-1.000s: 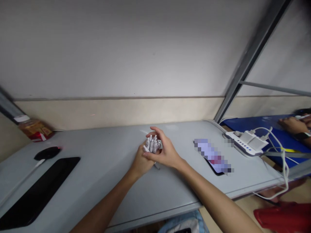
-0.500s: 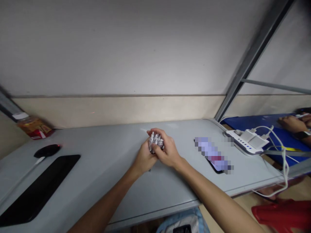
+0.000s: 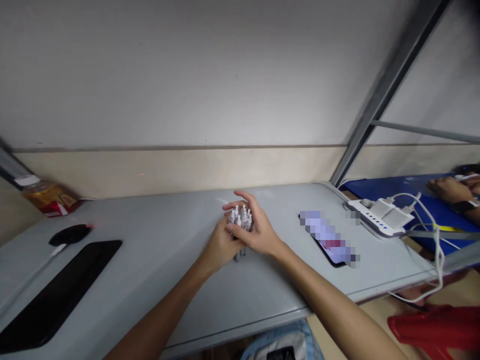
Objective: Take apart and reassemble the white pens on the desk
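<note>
Cupped between both hands is a bundle of small grey-white knob-topped pieces (image 3: 240, 216), held upright above the desk. Their exact kind is too small to make out; several narrow lower ends stick out beneath the hands. My left hand (image 3: 221, 245) wraps round the bundle from the left, its fingers mostly hidden. From the right, my right hand (image 3: 260, 232) closes on the same pieces, thumb across their front and upper fingers curved behind them.
On the grey desk (image 3: 157, 270), a phone (image 3: 326, 240) and a white power strip (image 3: 378, 218) with cables lie to the right. A black mat (image 3: 63, 295), a black mouse (image 3: 70, 234) and a bottle (image 3: 50, 197) are at left. A co-worker's hand (image 3: 448, 190) shows far right.
My right hand's upper fingers have lifted and spread a little, and its thumb has shifted left across the pieces. More of the pieces' lower ends now show below the hands.
</note>
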The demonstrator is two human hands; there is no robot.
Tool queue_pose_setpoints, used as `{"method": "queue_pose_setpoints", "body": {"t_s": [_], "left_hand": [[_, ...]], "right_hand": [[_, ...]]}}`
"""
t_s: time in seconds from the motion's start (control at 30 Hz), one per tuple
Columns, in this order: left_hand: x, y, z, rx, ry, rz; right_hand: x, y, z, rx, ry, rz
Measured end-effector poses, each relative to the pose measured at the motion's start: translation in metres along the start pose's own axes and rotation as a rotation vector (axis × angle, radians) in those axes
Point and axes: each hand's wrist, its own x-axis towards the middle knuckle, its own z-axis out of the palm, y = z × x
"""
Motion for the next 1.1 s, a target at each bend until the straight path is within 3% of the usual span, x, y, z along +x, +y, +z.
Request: {"method": "queue_pose_setpoints", "body": {"t_s": [0.2,0.57,1.1], "left_hand": [[-0.002,0.005,0.006,0.014,0.026,0.083],[-0.002,-0.009,0.003,0.046,0.050,0.109],[-0.004,-0.005,0.007,0.179,0.050,0.096]], "right_hand": [[0.000,0.003,0.000,-0.037,-0.018,0.012],[0.002,-0.002,-0.003,-0.152,-0.044,-0.009],[-0.002,0.002,0.004,-0.005,0.025,0.000]]}}
